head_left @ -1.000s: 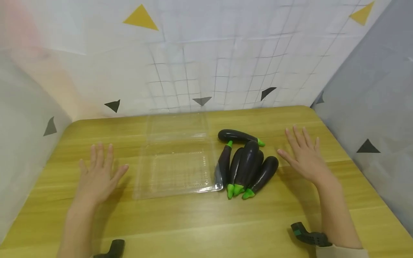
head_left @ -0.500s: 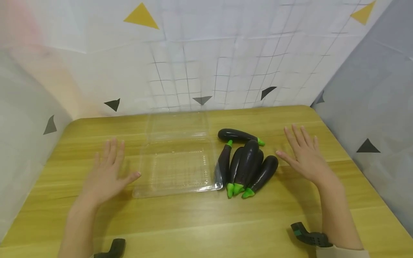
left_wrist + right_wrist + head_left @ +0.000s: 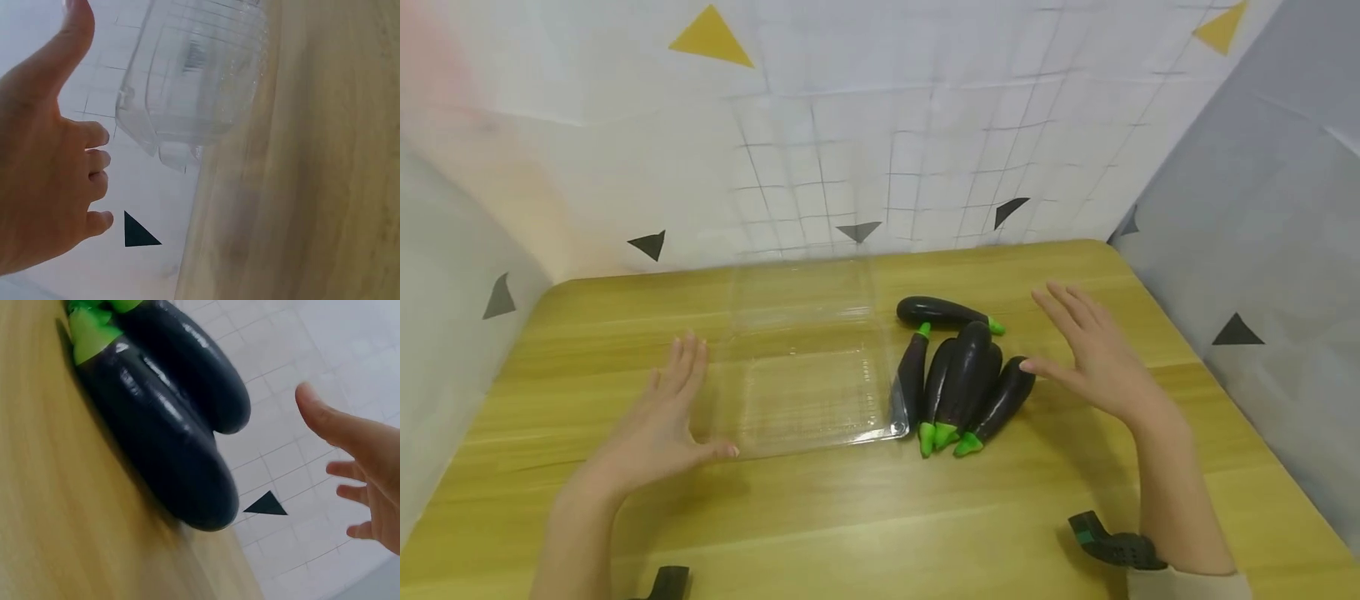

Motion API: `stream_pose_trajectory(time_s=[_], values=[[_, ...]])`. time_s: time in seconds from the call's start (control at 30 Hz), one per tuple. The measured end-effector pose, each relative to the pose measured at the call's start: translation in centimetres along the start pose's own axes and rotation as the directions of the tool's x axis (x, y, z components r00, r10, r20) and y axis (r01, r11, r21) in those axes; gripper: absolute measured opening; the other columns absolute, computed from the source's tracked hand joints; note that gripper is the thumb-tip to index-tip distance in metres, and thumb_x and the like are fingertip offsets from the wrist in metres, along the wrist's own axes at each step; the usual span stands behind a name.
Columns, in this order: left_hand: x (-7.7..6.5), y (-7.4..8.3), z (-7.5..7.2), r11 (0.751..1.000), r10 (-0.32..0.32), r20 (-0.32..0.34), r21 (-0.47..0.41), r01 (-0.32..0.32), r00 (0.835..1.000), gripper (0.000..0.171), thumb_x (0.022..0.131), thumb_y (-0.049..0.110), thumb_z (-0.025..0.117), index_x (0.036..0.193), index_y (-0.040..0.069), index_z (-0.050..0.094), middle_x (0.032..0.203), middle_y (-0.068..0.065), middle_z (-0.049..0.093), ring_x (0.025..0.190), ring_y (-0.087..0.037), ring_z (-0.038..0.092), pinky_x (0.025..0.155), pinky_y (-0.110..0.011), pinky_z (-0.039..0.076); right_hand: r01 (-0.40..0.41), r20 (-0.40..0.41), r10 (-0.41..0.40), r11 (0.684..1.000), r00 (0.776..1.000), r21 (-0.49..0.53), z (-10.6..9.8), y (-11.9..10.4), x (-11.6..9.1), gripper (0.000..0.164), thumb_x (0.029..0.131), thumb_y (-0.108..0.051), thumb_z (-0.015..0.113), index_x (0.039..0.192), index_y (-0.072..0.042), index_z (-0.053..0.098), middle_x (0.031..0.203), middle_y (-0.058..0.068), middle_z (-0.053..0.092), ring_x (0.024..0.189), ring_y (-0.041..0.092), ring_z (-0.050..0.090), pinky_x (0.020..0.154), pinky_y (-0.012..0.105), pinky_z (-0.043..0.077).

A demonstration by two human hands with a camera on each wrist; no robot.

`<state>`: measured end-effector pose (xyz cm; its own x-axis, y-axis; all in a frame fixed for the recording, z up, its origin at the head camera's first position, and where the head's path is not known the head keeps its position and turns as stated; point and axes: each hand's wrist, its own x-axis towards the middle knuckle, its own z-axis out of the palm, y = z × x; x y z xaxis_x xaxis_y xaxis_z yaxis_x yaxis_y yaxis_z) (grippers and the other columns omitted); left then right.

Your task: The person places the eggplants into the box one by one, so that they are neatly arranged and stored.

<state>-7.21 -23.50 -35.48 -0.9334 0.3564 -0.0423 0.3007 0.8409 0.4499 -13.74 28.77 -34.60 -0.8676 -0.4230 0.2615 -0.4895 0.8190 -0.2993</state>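
Note:
A clear plastic clamshell box [image 3: 808, 400] lies open on the table, its lid [image 3: 801, 287] folded back toward the wall. To its right several dark eggplants [image 3: 966, 375] with green stems are heaped together. One eggplant [image 3: 940, 312] lies crosswise behind them, and another [image 3: 911, 379] is against the box's right side. My left hand [image 3: 651, 437] is by the box's left edge with thumb spread; the left wrist view shows a gap between it and the box [image 3: 194, 75]. My right hand [image 3: 1097, 358] hovers right of the heap, its thumb apart from the nearest eggplant [image 3: 162, 437].
The wooden table [image 3: 850, 533] has a white patterned wall [image 3: 925, 125] behind it and more wall at both sides. Dark wrist-worn devices show on both arms, such as the right one [image 3: 1112, 542].
My left hand has moved right, toward the box, and turned its thumb inward. My right hand has shifted a little left, toward the eggplants. The box and eggplants have not moved on the table.

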Motion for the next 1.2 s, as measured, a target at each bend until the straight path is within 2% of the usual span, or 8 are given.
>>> stream_pose_trajectory(time_s=[0.17, 0.3, 0.57, 0.77, 0.87, 0.97, 1.1, 1.2], values=[[0.0, 0.7, 0.2, 0.999, 0.029, 0.028, -0.038, -0.028, 0.999, 0.130, 0.073, 0.054, 0.078, 0.151, 0.004, -0.013, 0.155, -0.009, -0.025, 0.142, -0.029, -0.021, 0.112, -0.058, -0.006, 0.106, -0.086, -0.107, 0.994, 0.991, -0.015, -0.5, -0.6, 0.0, 0.094, 0.068, -0.038, 0.087, 0.148, -0.016, 0.041, 0.147, 0.012, 0.040, 0.134, 0.037, 0.034, 0.106, 0.056, 0.029], [0.0, 0.9, 0.3, 0.998, 0.039, 0.029, -0.042, -0.038, 0.999, 0.130, 0.073, 0.053, 0.079, 0.151, 0.001, -0.012, 0.155, -0.010, -0.024, 0.143, -0.030, -0.019, 0.111, -0.059, -0.006, 0.127, -0.102, -0.123, 0.992, 0.987, 0.028, -0.6, -1.0, 0.0, 0.089, 0.063, -0.034, 0.091, 0.140, -0.017, 0.051, 0.141, 0.005, 0.047, 0.127, 0.031, 0.043, 0.098, 0.053, 0.038], [0.0, 1.2, 0.6, 0.998, 0.020, 0.059, -0.066, -0.016, 0.998, 0.128, 0.075, 0.055, 0.076, 0.150, 0.001, -0.012, 0.155, -0.010, -0.025, 0.143, -0.036, -0.014, 0.112, -0.059, -0.004, 0.127, -0.059, -0.118, 0.976, 0.991, 0.178, -0.6, -1.3, -0.4, 0.065, 0.063, -0.022, 0.092, 0.121, -0.019, 0.063, 0.123, -0.008, 0.057, 0.116, 0.015, 0.051, 0.096, 0.033, 0.041], [-0.1, 1.4, 0.6, 0.998, 0.029, 0.057, -0.057, -0.025, 0.998, 0.124, 0.078, 0.056, 0.073, 0.150, -0.002, -0.009, 0.156, -0.013, -0.022, 0.143, -0.038, -0.010, 0.112, -0.059, -0.002, 0.181, -0.028, -0.180, 0.950, 0.983, 0.256, -0.4, -0.8, -0.3, 0.056, 0.064, -0.013, 0.091, 0.112, -0.017, 0.064, 0.116, -0.009, 0.061, 0.110, 0.009, 0.053, 0.095, 0.015, 0.037], [-0.1, 1.4, 0.6, 0.999, 0.004, 0.071, -0.047, 0.000, 0.997, 0.123, 0.078, 0.056, 0.072, 0.151, 0.000, -0.010, 0.156, -0.011, -0.022, 0.143, -0.040, -0.007, 0.112, -0.060, 0.001, 0.208, -0.002, -0.218, 0.927, 0.976, 0.312, -0.1, -0.4, -0.2, 0.050, 0.066, -0.011, 0.089, 0.109, -0.015, 0.065, 0.111, -0.007, 0.063, 0.105, 0.010, 0.055, 0.093, 0.016, 0.039], [-0.1, 1.4, 0.7, 0.999, -0.031, 0.085, -0.029, 0.033, 0.996, 0.124, 0.078, 0.060, 0.071, 0.152, 0.003, -0.010, 0.156, -0.008, -0.022, 0.139, -0.053, 0.003, 0.109, -0.065, 0.009, 0.213, 0.041, -0.243, 0.910, 0.969, 0.356, 0.4, 0.0, 0.0, 0.044, 0.069, -0.013, 0.088, 0.107, -0.015, 0.066, 0.108, -0.006, 0.064, 0.102, 0.013, 0.056, 0.092, 0.023, 0.042], [-0.2, 1.5, 0.9, 0.999, -0.050, 0.097, -0.015, 0.052, 0.994, 0.124, 0.077, 0.066, 0.067, 0.152, 0.004, -0.010, 0.157, -0.007, -0.021, 0.130, -0.065, 0.011, 0.101, -0.073, 0.017, 0.194, 0.098, -0.245, 0.910, 0.964, 0.367, 1.3, 0.7, 0.0, 0.039, 0.070, -0.014, 0.087, 0.103, -0.016, 0.068, 0.108, -0.007, 0.063, 0.102, 0.015, 0.056, 0.093, 0.029, 0.041], [-0.2, 1.5, 1.0, 0.998, -0.055, 0.105, -0.017, 0.057, 0.993, 0.123, 0.077, 0.068, 0.065, 0.152, 0.005, -0.009, 0.158, -0.008, -0.019, 0.129, -0.066, 0.012, 0.099, -0.073, 0.019, 0.176, 0.128, -0.239, 0.909, 0.962, 0.378, 2.0, 1.3, -0.1, 0.040, 0.068, -0.011, 0.087, 0.103, -0.017, 0.069, 0.109, -0.005, 0.064, 0.105, 0.016, 0.055, 0.095, 0.030, 0.039]])
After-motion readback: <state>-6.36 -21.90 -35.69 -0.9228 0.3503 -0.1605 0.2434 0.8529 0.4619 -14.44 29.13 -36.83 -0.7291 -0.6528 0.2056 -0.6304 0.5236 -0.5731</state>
